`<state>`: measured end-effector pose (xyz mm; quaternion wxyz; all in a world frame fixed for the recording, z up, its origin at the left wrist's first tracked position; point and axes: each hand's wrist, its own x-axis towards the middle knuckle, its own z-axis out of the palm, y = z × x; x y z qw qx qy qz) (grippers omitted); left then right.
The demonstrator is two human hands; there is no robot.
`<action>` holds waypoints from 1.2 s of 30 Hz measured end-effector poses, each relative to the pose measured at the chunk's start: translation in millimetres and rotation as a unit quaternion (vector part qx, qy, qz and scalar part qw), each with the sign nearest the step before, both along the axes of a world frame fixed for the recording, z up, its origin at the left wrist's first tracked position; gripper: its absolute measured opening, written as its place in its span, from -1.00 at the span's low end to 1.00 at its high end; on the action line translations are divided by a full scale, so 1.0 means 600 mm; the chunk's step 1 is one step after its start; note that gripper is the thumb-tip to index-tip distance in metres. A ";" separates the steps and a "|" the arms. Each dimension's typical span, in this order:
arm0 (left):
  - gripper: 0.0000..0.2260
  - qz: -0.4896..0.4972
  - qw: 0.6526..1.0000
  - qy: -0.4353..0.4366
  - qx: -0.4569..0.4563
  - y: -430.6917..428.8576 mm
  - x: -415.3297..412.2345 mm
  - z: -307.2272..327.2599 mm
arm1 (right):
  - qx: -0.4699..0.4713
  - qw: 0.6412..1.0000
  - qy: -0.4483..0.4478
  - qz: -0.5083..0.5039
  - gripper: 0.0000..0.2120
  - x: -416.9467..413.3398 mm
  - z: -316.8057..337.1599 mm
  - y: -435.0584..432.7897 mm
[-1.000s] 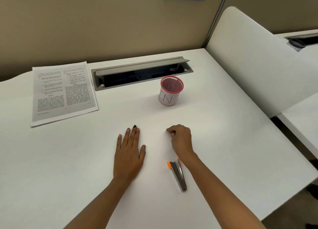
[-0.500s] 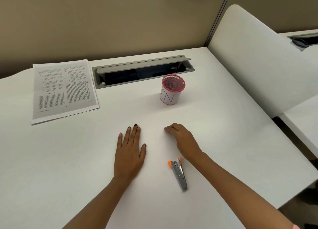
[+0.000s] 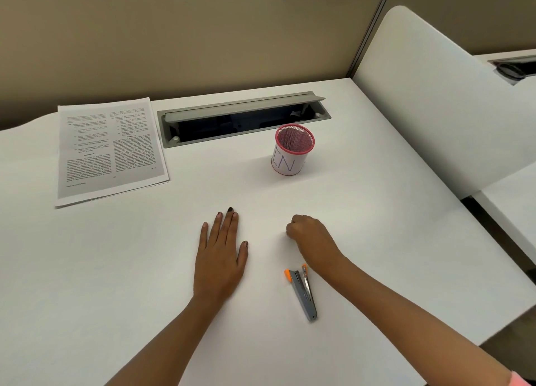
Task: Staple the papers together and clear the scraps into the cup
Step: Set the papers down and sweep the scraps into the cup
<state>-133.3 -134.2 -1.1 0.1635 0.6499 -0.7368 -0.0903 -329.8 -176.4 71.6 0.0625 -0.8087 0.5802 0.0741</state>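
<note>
Near the middle of the white table [image 3: 87, 269], the left hand [image 3: 220, 258] lies flat with fingers spread and empty, while the right hand [image 3: 311, 237] is curled into a fist; whether it pinches a scrap cannot be told. Papers [image 3: 108, 148] lie far left, seemingly already stapled, and the stapler [image 3: 303, 290] rests just beside the right wrist. Judged step: clearing scraps; the next move calls for carrying the fist over the cup [image 3: 293, 150], well apart on the far side, and opening it.

One stack of printed papers [image 3: 108, 149], one mesh cup [image 3: 291, 150], one stapler [image 3: 304, 291] and two hands, the left hand [image 3: 222, 255] and the right hand [image 3: 311, 236], on one worktop [image 3: 116, 269].
</note>
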 end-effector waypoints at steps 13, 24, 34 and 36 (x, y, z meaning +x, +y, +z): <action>-0.46 -0.001 1.000 -0.004 0.006 0.000 0.000 0.001 | 0.111 0.975 -0.159 -0.104 -0.86 -0.018 0.019 -0.047; -0.46 0.001 1.000 -0.006 0.006 -0.001 -0.001 0.000 | 0.101 0.892 -0.351 -0.267 -0.92 -0.034 0.019 -0.062; -0.46 0.003 1.000 -0.003 0.006 -0.001 0.000 -0.002 | 0.006 0.693 -0.628 -0.354 -0.87 -0.038 0.125 -0.201; -0.46 0.003 1.000 -0.002 0.007 -0.001 0.000 -0.003 | -0.070 0.729 -0.577 -0.361 -0.88 -0.032 0.133 -0.227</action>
